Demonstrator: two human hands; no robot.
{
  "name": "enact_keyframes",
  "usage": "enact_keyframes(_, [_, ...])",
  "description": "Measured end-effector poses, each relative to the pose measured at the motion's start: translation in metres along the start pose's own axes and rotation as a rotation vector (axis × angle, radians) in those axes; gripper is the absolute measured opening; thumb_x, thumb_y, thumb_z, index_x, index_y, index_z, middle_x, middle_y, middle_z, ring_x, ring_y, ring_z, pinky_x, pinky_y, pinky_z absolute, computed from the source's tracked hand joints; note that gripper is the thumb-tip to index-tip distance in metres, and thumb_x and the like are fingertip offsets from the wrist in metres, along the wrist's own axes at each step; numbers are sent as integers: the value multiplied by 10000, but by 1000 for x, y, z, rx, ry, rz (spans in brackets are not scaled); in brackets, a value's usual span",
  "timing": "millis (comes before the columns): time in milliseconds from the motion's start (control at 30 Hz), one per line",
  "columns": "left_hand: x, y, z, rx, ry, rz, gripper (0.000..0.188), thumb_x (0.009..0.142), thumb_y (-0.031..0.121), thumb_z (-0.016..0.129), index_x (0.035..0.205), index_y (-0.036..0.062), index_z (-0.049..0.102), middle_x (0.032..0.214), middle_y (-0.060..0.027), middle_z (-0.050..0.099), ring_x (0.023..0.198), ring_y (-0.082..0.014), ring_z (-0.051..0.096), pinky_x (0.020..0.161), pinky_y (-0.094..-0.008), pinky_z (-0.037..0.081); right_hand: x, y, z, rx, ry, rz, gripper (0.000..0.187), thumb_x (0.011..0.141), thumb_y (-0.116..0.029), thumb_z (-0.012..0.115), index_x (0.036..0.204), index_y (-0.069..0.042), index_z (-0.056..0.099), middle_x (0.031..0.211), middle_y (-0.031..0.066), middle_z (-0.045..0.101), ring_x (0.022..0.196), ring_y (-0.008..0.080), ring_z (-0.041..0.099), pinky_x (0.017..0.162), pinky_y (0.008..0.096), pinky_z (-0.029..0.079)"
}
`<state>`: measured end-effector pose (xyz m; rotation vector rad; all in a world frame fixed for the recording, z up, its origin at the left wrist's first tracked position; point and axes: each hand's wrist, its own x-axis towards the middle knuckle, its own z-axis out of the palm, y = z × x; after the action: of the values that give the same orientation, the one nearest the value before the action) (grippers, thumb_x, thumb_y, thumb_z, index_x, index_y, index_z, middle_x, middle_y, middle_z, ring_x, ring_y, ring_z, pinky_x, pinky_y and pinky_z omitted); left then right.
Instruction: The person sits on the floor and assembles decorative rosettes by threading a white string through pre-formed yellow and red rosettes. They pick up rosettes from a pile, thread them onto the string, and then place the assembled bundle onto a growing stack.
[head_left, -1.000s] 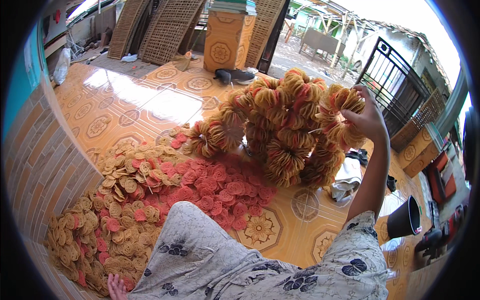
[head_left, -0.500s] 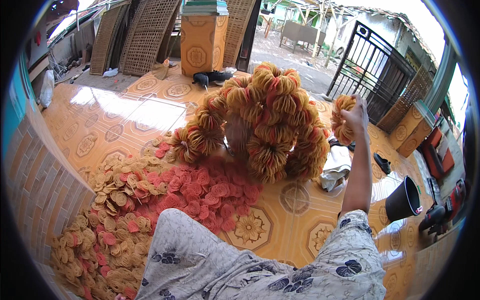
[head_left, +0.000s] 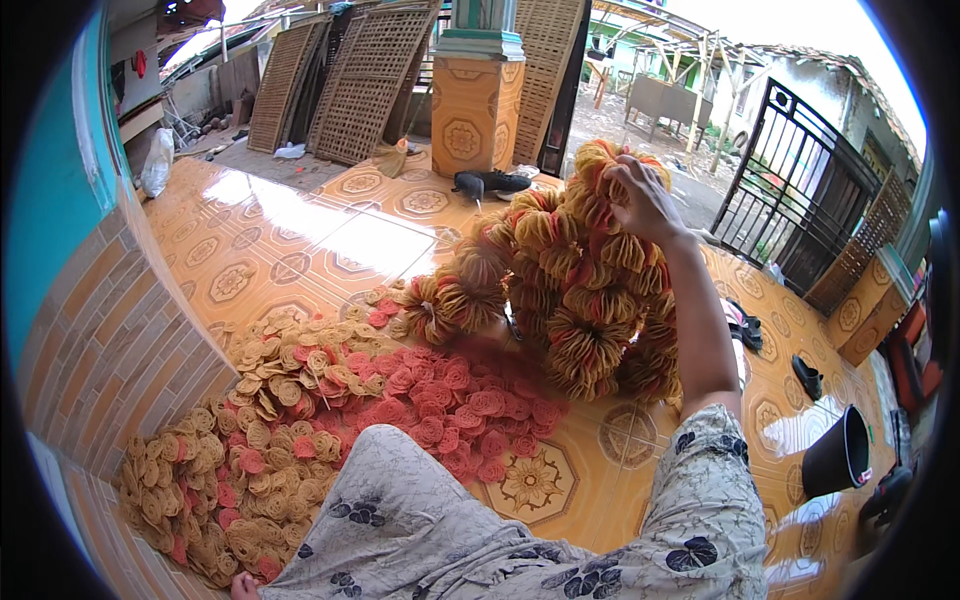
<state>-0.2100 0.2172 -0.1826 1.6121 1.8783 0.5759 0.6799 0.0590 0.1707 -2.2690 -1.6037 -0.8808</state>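
My right hand [head_left: 640, 198] reaches forward with its fingers closed on a ring-shaped bundle [head_left: 597, 182] of thin yellow and red lacy discs. That bundle is at the top of a tall heap of similar bundles [head_left: 592, 315], touching the ones below as far as I can see. Only a small part of my left hand [head_left: 243, 586] shows at the lower left edge, beside my patterned clothing; its fingers are mostly hidden. Near it spread loose tan lacy discs [head_left: 255, 510], mixed with some pink ones. A pile of loose pink discs [head_left: 440, 395] lies before my knee.
Orange patterned tiles [head_left: 535, 485] cover the floor. A black bucket [head_left: 836, 452] lies tilted at the right, near a dark sandal [head_left: 807, 377]. Black shoes [head_left: 490, 184] sit by a tiled pillar [head_left: 478, 115]. A brick-patterned low wall [head_left: 120, 350] borders the left side.
My right hand has brought the bundle leftward from beside the heap to its top. The whole view has shifted, and a bit more of my left hand shows at the lower edge.
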Motion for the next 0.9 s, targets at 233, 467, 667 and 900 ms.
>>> enact_keyframes(233, [-6, -8, 1, 11, 33, 66, 323, 983, 275, 515, 1046, -26, 612, 941, -146, 678, 842, -234, 654, 755, -357, 496, -11, -40, -6, -86, 213, 115, 559, 772, -103, 650, 1293, -153, 452, 1379, 152, 427, 1317, 348, 383, 1110, 481, 245])
enact_keyframes(467, [-60, 38, 6, 167, 197, 29, 300, 946, 253, 547, 1073, 1, 649, 995, -188, 676, 955, -350, 635, 869, -409, 481, -64, -219, 85, 455, 160, -154, 400, 793, -102, 692, 1167, -104, 547, 1254, 144, 510, 1187, 339, 481, 1012, 448, 355])
enact_keyframes(667, [-140, 71, 8, 397, 373, 93, 392, 908, 338, 574, 1249, 147, 602, 1386, -101, 500, 1274, -328, 443, 1082, -458, 315, -135, -415, 149, 729, -429, -680, 486, 821, -362, 693, 1227, -126, 566, 1315, 162, 492, 1267, 359, 413, 1077, 536, 265])
enact_keyframes(900, [-294, 67, 24, -62, 562, 48, 356, 919, 152, 597, 1270, 98, 575, 1361, -119, 506, 1254, -315, 481, 1029, -404, 398, -133, -520, 156, 497, -715, -784, 465, 847, -499, 592, 1131, -135, 655, 981, 178, 693, 1001, 331, 638, 930, 509, 401])
